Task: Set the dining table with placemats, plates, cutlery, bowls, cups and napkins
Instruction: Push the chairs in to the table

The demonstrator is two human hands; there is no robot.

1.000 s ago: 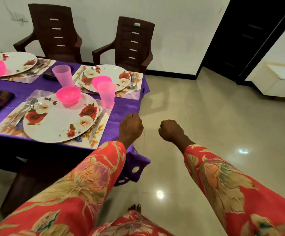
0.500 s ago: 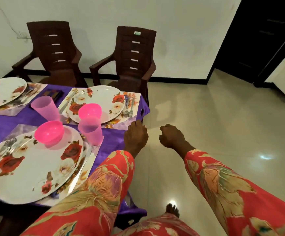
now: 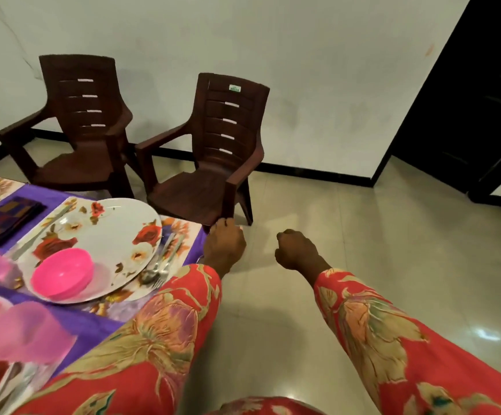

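A floral plate (image 3: 108,232) lies on a floral placemat (image 3: 180,232) at the corner of the table with the purple cloth (image 3: 90,324). A pink bowl (image 3: 62,272) sits on that plate. A spoon and fork (image 3: 161,265) lie to its right and a knife (image 3: 41,232) to its left. A dark folded napkin (image 3: 8,215) lies further left. Pink cups (image 3: 23,333) stand blurred at the near left. My left hand (image 3: 225,245) hangs beyond the table corner, fingers curled, holding nothing. My right hand (image 3: 297,250) is a loose fist over the floor, empty.
Two brown plastic armchairs stand against the white wall, one (image 3: 216,154) just beyond the table corner, the other (image 3: 75,127) to its left. A dark doorway (image 3: 464,94) is at the right. Glossy tiled floor (image 3: 363,250) spreads to the right.
The view has moved forward and right along the table; the far corner setting is now close and the chairs nearer. Both hands stay curled and empty, advancing with me.
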